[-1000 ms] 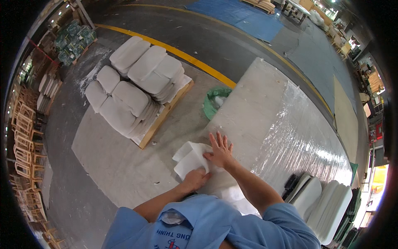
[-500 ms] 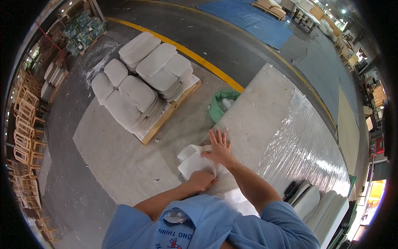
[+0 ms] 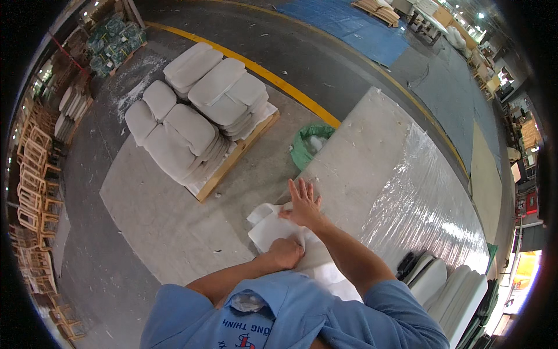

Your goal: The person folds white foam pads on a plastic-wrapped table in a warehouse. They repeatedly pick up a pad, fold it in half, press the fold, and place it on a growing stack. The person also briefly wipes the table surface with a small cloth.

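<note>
A white soft sheet, perhaps padding or cloth [image 3: 269, 227], hangs over the near left edge of a pale covered table [image 3: 360, 157], close to my body. My left hand [image 3: 286, 253] is closed in a fist against its lower part, gripping a fold. Just above, my right hand [image 3: 304, 205] is open with its fingers spread, and its palm side rests on the sheet beside the table edge. Both forearms partly hide the sheet. More white material [image 3: 331, 276] shows between my arms.
Grey-white seat cushions [image 3: 195, 93] are piled on a wooden pallet [image 3: 238, 159] at the left. Beside the table stands a green bag [image 3: 302, 148] with white scraps. Clear plastic film [image 3: 427, 203] covers the table's right part. White panels [image 3: 459, 296] stand near my right elbow.
Both hands keep nearly the same pose; my right hand has shifted very slightly up and left. The whole view has moved a little.
</note>
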### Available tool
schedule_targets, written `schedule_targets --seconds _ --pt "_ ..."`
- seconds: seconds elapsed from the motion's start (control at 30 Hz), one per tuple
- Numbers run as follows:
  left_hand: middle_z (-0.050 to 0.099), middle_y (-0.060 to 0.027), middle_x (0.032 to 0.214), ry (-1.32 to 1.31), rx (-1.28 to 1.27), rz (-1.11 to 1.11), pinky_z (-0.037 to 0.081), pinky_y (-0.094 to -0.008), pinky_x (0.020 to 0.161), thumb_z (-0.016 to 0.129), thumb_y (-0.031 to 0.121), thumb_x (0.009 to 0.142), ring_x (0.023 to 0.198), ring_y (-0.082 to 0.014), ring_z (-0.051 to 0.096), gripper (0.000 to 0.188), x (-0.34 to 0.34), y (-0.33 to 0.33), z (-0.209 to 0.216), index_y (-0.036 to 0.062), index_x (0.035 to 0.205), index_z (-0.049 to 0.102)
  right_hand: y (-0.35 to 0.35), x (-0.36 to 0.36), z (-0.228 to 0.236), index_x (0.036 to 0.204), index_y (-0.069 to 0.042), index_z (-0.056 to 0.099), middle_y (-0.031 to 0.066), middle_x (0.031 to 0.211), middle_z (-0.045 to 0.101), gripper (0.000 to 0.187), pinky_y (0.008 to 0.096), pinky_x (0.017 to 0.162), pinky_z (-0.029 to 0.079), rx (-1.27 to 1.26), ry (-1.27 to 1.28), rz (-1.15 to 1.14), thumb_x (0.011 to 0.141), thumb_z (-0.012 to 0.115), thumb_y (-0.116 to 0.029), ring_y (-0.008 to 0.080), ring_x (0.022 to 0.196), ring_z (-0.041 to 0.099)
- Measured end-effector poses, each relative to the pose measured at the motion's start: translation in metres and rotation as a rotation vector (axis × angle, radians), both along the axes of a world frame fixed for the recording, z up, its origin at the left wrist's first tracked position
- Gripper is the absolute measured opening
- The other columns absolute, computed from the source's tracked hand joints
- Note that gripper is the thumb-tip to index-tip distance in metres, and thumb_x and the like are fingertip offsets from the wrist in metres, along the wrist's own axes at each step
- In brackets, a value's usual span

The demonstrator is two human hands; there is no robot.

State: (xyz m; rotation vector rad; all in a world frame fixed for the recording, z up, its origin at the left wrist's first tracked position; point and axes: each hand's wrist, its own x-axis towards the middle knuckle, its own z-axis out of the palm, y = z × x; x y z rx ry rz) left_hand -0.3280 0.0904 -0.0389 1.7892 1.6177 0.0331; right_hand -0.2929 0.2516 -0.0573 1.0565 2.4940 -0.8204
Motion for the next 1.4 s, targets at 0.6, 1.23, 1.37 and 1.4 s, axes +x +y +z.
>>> schedule_targets --seconds 0.6,1.23,1.37,1.4 --pt "0.077 -0.0177 0.092 0.075 -0.085 -0.028 0.061 -0.0509 0.073 0.064 0.021 0.087 0.086 -0.0369 0.076 0.021 0.011 -0.004 -0.007 0.0052 0.093 0.076 -0.008 0.014 0.01 0.173 -0.022 0.004 0.0186 0.179 0.003 0.137 0.078 0.122 0.011 -0.036 -0.047 0.12 0.073 0.087 -0.066 0.0501 0.163 0.002" --pt "0.076 -0.0193 0.096 -0.279 -0.16 0.237 0.056 -0.055 0.085 0.063 0.047 0.096 0.094 -0.0402 0.075 0.041 -0.028 0.0 0.015 0.0085 0.098 0.077 -0.013 0.014 0.008 0.173 -0.025 0.006 0.0175 0.18 0.002 0.139 0.0786 0.122 0.013 -0.028 -0.015 0.06 0.069 0.092 -0.062 0.0491 0.163 0.001" --pt "0.073 -0.0201 0.108 0.093 0.535 0.773 0.054 -0.0479 0.094 0.072 0.036 0.094 0.107 -0.0401 0.069 0.036 -0.086 0.0 -0.015 0.005 0.112 0.075 -0.017 0.021 0.008 0.173 -0.025 0.007 0.0179 0.18 0.002 0.139 0.0783 0.122 0.014 0.005 0.02 0.059 0.069 0.092 -0.061 0.0497 0.163 0.002" --pt "0.072 -0.0188 0.111 0.261 0.556 0.792 0.053 -0.0468 0.096 0.074 0.031 0.093 0.11 -0.039 0.067 0.032 -0.096 0.001 -0.016 0.0053 0.112 0.075 -0.017 0.02 0.01 0.173 -0.025 0.007 0.0179 0.18 0.002 0.138 0.0782 0.122 0.015 0.008 0.009 0.062 0.07 0.092 -0.061 0.0498 0.163 0.002"
